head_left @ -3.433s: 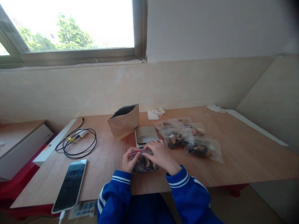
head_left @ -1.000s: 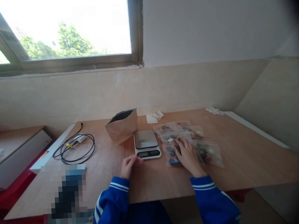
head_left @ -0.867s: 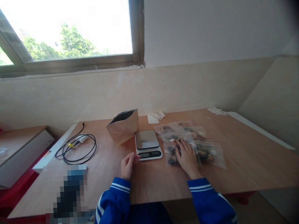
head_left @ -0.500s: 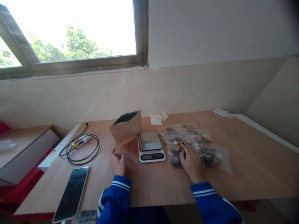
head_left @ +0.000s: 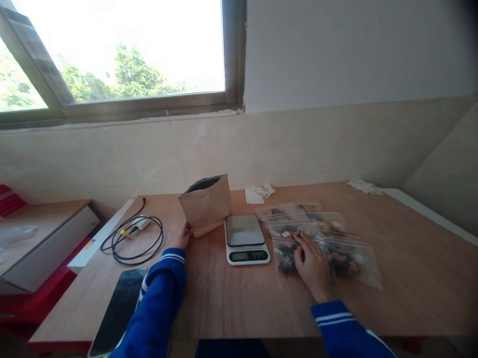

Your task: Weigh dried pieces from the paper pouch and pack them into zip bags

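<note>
A brown paper pouch [head_left: 207,208] stands with its dark-lined mouth gaping, behind and left of the white kitchen scale [head_left: 246,237]. My left hand [head_left: 181,237] is at the pouch's lower left corner, its bent fingers closed at that edge and partly hidden. The scale's metal plate carries nothing. To its right lie several clear zip bags [head_left: 357,258] with red seals, overlapping and filled with dark and light-brown dried pieces. My right hand [head_left: 313,263] rests open on the nearest bags, palm down, fingers stretched out.
A coiled black cable [head_left: 138,257] with a white adapter lies at the left. In front of it, a phone [head_left: 119,308] is partly covered by my left sleeve. Crumpled tissue [head_left: 264,191] sits by the wall, and another tissue [head_left: 365,187] lies farther right.
My left hand has moved forward and slightly left, from the table in front of the pouch to its lower corner. The pouch's upper edge has lifted slightly. My right hand stays on the bags.
</note>
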`<action>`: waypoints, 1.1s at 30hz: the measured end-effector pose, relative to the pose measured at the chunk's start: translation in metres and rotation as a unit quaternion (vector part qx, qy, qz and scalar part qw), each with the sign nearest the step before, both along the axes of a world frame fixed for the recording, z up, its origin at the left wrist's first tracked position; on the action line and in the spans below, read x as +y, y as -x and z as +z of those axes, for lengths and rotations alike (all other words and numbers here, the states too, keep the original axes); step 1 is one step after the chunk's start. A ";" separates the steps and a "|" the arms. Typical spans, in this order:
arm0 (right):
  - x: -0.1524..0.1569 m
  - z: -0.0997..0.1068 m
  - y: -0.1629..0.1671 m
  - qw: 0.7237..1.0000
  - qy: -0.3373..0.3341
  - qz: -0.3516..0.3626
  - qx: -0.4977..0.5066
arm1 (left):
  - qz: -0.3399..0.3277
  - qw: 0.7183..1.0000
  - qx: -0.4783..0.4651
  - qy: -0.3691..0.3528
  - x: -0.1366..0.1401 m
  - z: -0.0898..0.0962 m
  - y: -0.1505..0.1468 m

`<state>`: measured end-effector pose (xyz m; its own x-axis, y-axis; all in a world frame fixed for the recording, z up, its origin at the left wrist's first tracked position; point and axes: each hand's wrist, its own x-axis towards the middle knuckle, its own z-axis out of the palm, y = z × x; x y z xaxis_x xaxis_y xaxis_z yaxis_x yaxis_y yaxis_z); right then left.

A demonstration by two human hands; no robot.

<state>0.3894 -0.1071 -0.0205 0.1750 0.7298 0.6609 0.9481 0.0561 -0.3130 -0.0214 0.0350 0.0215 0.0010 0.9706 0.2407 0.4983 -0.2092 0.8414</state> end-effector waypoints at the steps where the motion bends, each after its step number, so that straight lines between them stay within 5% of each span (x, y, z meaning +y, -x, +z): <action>1: 0.000 -0.001 0.000 1.000 -0.001 0.001 0.002 | 0.002 1.000 0.007 0.000 0.000 0.002 0.000; 17: -0.002 0.002 0.000 1.000 -0.002 -0.001 0.003 | 0.128 0.978 0.134 -0.092 -0.027 -0.016 -0.011; 25: -0.001 -0.001 -0.003 1.000 -0.019 0.011 0.008 | 0.149 0.965 0.184 -0.116 -0.093 -0.040 -0.020; 33: 0.000 -0.002 -0.005 0.997 -0.048 0.037 0.040 | 0.090 0.959 0.236 -0.126 -0.161 -0.034 -0.029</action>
